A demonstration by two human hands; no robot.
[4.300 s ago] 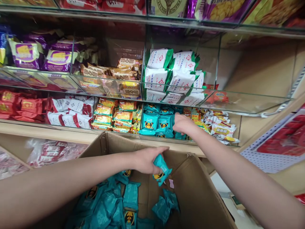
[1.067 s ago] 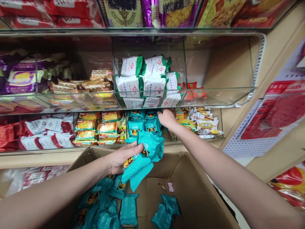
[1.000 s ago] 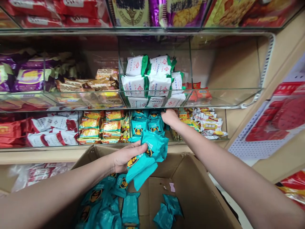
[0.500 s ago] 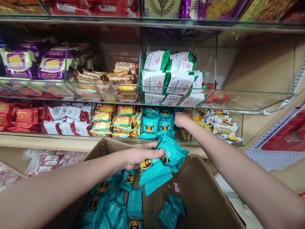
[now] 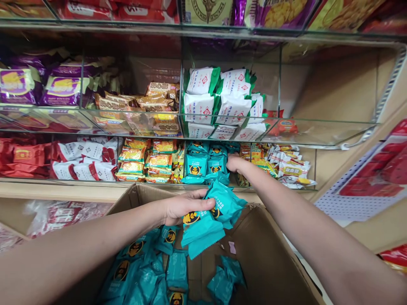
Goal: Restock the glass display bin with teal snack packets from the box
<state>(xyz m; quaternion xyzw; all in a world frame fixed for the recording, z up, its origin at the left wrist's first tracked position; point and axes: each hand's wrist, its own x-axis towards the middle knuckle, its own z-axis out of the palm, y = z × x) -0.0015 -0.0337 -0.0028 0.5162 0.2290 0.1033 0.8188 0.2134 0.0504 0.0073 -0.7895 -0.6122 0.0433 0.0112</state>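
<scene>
My left hand [image 5: 187,206] is closed around several teal snack packets [image 5: 203,231], held above the open cardboard box [image 5: 267,250]. Their fronts carry a black and yellow round print. My right hand [image 5: 234,162] reaches into the lowest shelf row, at the right side of the stacked teal packets [image 5: 196,166]. Its fingers are curled and partly hidden, so what they hold cannot be made out. More loose teal packets [image 5: 177,269] lie in the box, mostly on its left side.
Clear dividers part the shelf rows. Green-and-white packets [image 5: 233,108] sit above the teal stack. Orange-yellow packets [image 5: 131,154] stand to its left, white-and-yellow ones [image 5: 291,165] to its right. A clear shelf front [image 5: 302,131] runs above my right hand.
The whole view has shifted slightly, with shelves and box now a little further left. My right hand is slightly lower beside the teal stack. My left hand keeps its hold on the packets.
</scene>
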